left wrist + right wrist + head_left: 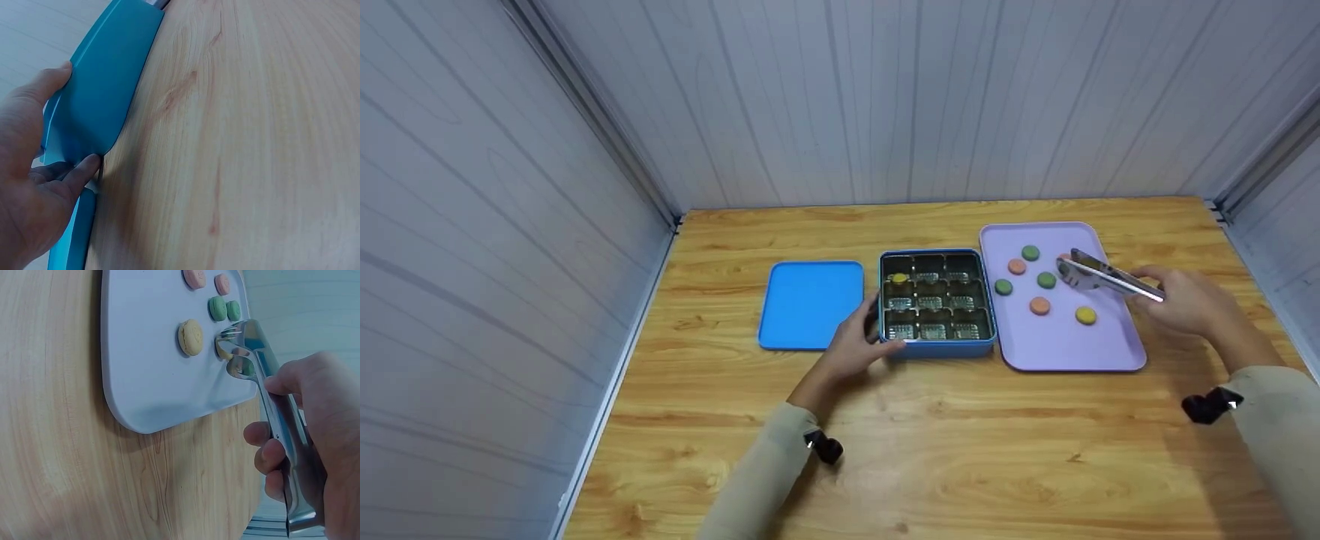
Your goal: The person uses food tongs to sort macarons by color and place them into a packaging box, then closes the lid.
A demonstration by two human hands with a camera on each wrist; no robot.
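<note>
A blue tin [990, 330] with a grid of foil-lined compartments stands mid-table; one yellow macaron [898, 279] lies in its far-left compartment. My left hand [861, 343] holds the tin's near-left corner, thumb [84, 169] on one wall and fingers [53, 84] on the other. To the right, a lilac tray [1065, 349] carries several green, orange and yellow macarons, among them a yellow one [1085, 316] [190, 337]. My right hand [1177, 298] [281, 439] grips metal tongs [1102, 276] [264, 382], whose tips sit over macarons near the tray's far right; whether they clasp one is unclear.
The tin's blue lid [810, 304] lies flat to the tin's left. All of this stands on a wooden table [930, 450], enclosed by pale panel walls at the left, back and right. Bare wood stretches in front of the tin and tray.
</note>
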